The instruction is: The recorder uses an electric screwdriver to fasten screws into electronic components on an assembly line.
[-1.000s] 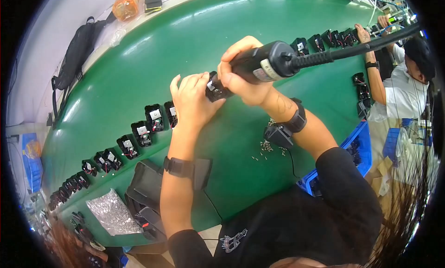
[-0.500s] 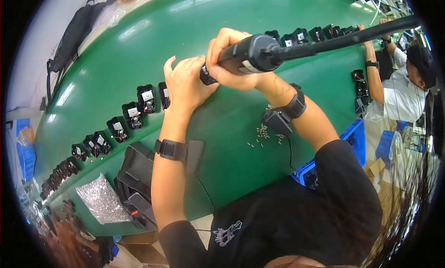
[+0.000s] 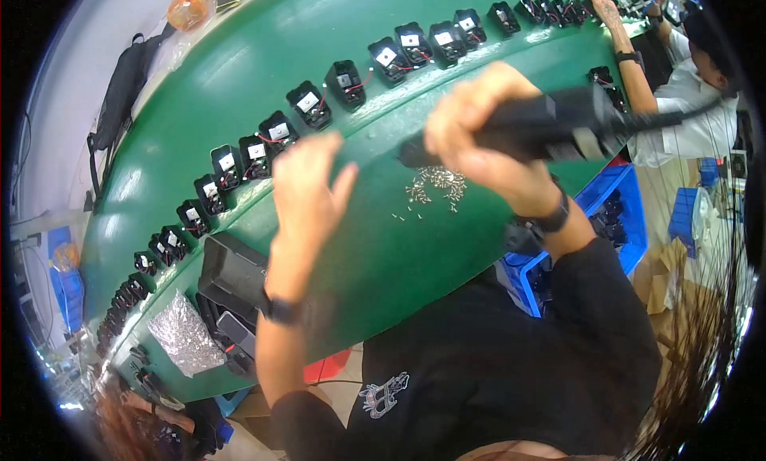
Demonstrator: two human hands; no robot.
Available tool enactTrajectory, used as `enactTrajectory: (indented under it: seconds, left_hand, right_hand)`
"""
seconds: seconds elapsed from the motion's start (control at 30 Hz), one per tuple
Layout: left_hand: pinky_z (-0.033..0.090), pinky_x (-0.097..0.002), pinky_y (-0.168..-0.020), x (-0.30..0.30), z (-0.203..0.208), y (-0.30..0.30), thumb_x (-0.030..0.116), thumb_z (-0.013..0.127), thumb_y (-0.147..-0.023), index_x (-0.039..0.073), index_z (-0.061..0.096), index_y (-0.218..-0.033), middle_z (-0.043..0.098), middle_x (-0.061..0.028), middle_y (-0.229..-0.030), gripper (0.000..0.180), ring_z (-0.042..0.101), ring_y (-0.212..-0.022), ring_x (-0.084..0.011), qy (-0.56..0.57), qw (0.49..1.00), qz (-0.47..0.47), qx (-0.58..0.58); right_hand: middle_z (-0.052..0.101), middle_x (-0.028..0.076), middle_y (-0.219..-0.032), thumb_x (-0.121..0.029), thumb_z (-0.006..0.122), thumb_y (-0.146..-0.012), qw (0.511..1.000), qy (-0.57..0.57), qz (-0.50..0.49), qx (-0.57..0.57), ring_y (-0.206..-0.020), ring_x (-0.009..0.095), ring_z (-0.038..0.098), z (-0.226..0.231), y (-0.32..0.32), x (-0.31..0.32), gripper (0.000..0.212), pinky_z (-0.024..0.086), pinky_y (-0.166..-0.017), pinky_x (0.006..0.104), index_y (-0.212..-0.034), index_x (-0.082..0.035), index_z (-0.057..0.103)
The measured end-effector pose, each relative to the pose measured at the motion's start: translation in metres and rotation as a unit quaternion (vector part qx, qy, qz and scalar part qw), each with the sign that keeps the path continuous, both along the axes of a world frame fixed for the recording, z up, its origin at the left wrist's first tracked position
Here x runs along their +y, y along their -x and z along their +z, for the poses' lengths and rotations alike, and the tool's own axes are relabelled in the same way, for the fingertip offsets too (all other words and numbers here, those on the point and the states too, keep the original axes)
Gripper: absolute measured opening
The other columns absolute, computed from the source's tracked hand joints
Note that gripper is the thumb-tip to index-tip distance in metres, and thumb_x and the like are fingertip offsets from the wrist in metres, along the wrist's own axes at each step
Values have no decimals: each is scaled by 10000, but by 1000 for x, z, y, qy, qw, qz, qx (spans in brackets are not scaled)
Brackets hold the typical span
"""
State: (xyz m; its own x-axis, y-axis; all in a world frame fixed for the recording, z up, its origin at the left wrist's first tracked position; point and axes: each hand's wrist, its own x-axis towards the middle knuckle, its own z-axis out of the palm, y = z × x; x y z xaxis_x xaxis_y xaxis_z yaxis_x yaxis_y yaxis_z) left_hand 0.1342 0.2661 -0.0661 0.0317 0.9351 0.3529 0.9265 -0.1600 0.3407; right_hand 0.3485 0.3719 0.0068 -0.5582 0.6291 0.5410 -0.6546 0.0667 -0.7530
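Note:
My right hand (image 3: 483, 138) is wrapped round a black corded electric screwdriver (image 3: 550, 126), blurred by motion. The tool's front end points left, just above a pile of small silver screws (image 3: 437, 182) on the green table (image 3: 375, 277). My left hand (image 3: 307, 194), also smeared, hovers over the table with its thumb apart from the fingers and nothing visible in it. Beyond it stands a long row of open black housings with white parts and red wires; the nearest housings are one by my fingertips (image 3: 278, 130) and another (image 3: 309, 104) farther back.
At the left, a bag of small silver parts (image 3: 186, 335) lies beside a black open case (image 3: 231, 273). A blue bin (image 3: 634, 222) with black parts stands at the right by my elbow. A co-worker's hand (image 3: 605, 10) reaches to the row's far right end.
My hands have come away from the housing they were working on. The right has moved the screwdriver right and down towards the screws; the left has drawn back, and the view has shifted.

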Motion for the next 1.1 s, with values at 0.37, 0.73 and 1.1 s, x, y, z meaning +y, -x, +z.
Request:
enactTrajectory:
  seconds: [0.37,0.73,1.1]
  left_hand:
    - [476,-336,-614,-53,-32,-74,100,740,-770,116,715,-935,573,-39,-821,167,573,-727,-212,49,990,-6,-133]
    - [522,-241,-651,-48,0,-91,-25,674,-868,-59,651,-1003,690,-88,-872,141,647,-732,-134,20,754,183,-631]
    - [353,-230,-497,-40,-12,-89,135,633,-939,11,653,-960,657,-79,-804,128,490,-559,-94,37,431,45,-901]
  right_hand:
    - [572,20,-652,-29,730,-761,998,-47,9,-32,-597,153,566,17,-72,-11,297,476,-626,315,-951,-69,505]
    - [586,23,-682,3,693,-765,998,-37,-6,54,-613,155,584,18,-34,-27,310,492,-669,338,-995,-66,498]
    - [576,11,-694,-8,679,-778,995,-22,26,94,-621,162,590,19,-30,-24,348,502,-691,351,-1041,-90,466]
